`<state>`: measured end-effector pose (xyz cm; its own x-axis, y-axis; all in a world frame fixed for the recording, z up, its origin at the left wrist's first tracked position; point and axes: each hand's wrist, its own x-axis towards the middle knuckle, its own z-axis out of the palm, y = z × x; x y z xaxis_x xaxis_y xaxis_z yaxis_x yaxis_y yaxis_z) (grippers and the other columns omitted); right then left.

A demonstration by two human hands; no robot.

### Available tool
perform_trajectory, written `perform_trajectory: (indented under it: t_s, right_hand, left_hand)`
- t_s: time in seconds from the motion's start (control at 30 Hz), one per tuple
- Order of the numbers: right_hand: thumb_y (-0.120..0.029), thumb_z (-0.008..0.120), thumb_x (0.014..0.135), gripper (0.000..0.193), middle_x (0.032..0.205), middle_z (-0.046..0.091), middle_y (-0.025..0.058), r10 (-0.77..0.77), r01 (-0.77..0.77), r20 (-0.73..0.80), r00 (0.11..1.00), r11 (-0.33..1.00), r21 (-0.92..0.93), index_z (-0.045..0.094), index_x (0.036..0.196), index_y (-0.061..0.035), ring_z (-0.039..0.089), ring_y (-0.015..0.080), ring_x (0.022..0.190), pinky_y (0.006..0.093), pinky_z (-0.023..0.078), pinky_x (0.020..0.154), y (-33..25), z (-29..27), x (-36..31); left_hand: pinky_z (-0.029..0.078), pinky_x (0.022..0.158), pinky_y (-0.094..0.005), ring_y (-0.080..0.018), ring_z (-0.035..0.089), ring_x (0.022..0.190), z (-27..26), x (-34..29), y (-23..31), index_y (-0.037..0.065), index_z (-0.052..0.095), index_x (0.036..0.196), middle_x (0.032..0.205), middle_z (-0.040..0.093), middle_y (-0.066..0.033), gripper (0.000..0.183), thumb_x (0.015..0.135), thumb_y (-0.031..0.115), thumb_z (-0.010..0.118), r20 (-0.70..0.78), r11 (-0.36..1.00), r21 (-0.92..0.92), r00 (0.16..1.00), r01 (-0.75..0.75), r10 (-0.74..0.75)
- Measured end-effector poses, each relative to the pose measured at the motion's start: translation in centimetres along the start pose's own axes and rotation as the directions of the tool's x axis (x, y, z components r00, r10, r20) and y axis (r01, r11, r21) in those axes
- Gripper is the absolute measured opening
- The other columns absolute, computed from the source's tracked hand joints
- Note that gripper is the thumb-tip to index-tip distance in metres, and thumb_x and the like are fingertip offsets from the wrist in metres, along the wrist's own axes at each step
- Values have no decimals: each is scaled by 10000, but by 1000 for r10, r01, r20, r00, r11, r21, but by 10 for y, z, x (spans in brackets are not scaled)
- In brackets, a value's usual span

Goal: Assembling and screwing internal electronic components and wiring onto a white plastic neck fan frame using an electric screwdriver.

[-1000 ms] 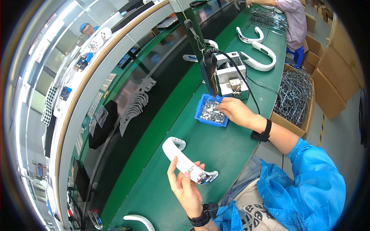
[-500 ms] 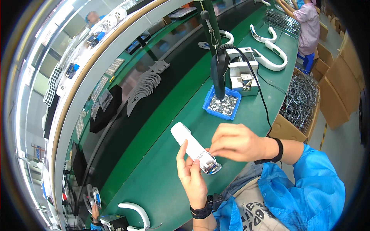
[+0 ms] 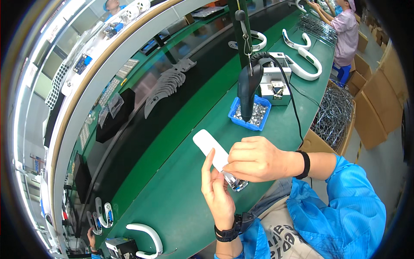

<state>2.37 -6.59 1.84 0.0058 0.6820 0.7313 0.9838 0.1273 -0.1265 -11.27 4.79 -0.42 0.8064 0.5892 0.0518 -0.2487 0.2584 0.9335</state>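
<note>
A long white plastic housing [image 3: 209, 146] is held at a slant above the green bench, with circuitry showing at its near end [image 3: 238, 184]. My left hand [image 3: 217, 194] grips it from below, its index finger laid along the side and the thumb near the exposed end. Over that same end, my right hand [image 3: 261, 160] is closed in a pinch from above. Its fingertips touch the housing and cover part of the opening; whatever they pinch is hidden.
An electric screwdriver [image 3: 248, 88] hangs over a blue tray [image 3: 258, 127] of small metal parts, beside a grey fixture box [image 3: 281, 97]. Curved grey covers [image 3: 166, 88] line the dark belt. White U-shaped housings [image 3: 310, 71] lie at the bench's far end. A co-worker [image 3: 347, 34] sits beyond.
My right hand has moved left and onto the housing, now covering the edge of its open end. The view has shifted slightly; the screwdriver hangs a little differently.
</note>
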Motion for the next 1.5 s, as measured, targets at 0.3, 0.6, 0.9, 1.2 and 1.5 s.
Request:
perform_trajectory:
  t_s: [0.3,0.6,0.9,1.2,1.5]
  right_hand:
    - [-105,833,816,294,1001,666,55,87,-71,-118,989,989,133,797,1104,-63,640,278,945,375,530,751,-8,9,-13]
    - [-76,818,822,356,1147,702,90,137,-118,-164,977,986,119,812,1177,-60,644,304,1035,412,546,850,-12,21,-27]
    - [-50,736,808,393,1191,700,104,177,-141,-173,969,970,198,804,1195,-58,658,322,1051,435,567,878,-6,14,-33]
    - [-71,758,795,409,1204,710,86,97,-87,-118,988,992,91,798,1201,-53,677,296,1086,411,589,853,-10,22,-36]
    - [-103,721,807,404,1163,733,102,111,-99,-183,977,993,72,801,1197,-32,683,281,1031,391,571,831,-15,33,-39]
  left_hand:
    - [570,833,-295,-148,696,998,-5,-3,-4,-9,414,1633,1202,742,-165,573,1062,30,417,-5,999,11,999,-40,40]
    - [559,819,-264,-118,693,991,-7,-3,-13,23,404,1648,1177,745,-130,558,1106,15,538,-48,997,8,996,-76,77]
    - [565,824,-283,-131,710,964,0,-6,-7,21,425,1636,1139,761,-143,521,1126,38,529,-99,983,128,984,-133,147]
    - [540,844,-294,-139,680,977,-2,-5,-15,29,422,1645,1131,739,-137,524,1127,44,500,-94,953,235,971,-193,220]
    - [537,844,-289,-142,685,983,2,-6,-17,33,423,1631,1134,739,-142,512,1123,39,491,-117,953,229,966,-199,230]
